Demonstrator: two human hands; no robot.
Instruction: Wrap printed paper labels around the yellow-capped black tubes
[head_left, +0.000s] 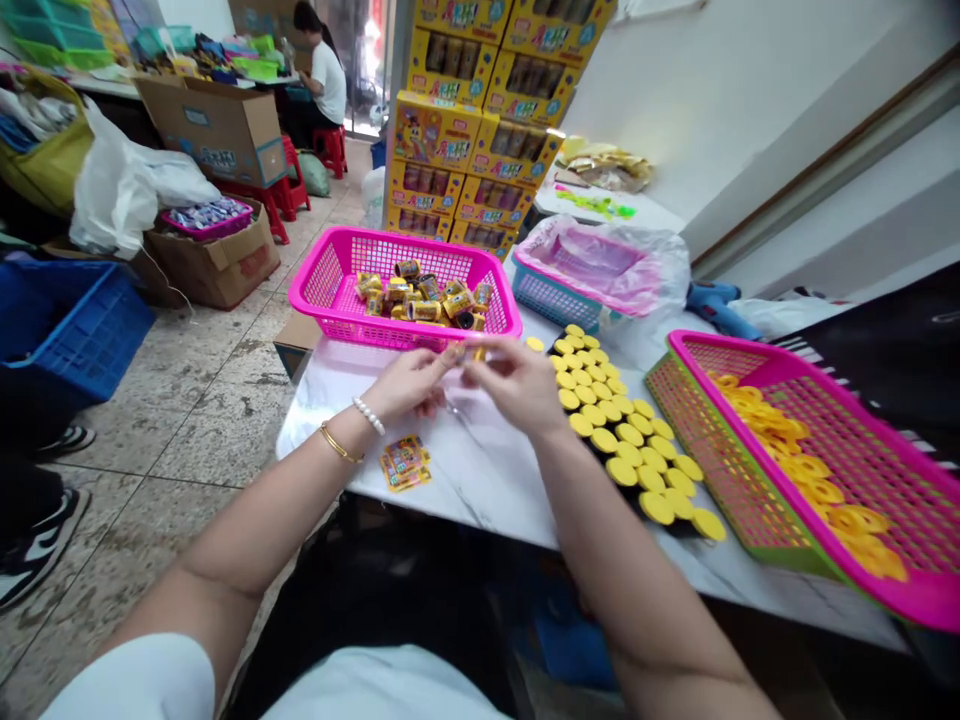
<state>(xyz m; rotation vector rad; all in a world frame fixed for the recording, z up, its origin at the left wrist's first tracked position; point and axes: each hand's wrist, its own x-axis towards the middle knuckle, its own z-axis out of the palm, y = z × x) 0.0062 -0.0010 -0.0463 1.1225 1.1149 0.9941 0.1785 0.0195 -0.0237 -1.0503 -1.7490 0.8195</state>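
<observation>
My left hand, with a pearl bracelet and a gold bangle at its wrist, is closed at the fingertips. My right hand meets it, fingers bent in a pinch. Between them shows a small yellow printed piece, mostly covered by fingers and blurred. Below my left hand, a few yellow printed labels lie on the white table. Just beyond both hands stands a pink basket with several small gold-and-black cylinders in it. Rows of black pieces with round yellow tops stand right of my right hand.
At right, a pink-and-green basket holds yellow rings. Behind are a plastic-lined blue basket, a blue tool and stacked yellow boxes. A blue crate stands on the left floor; a person sits far back.
</observation>
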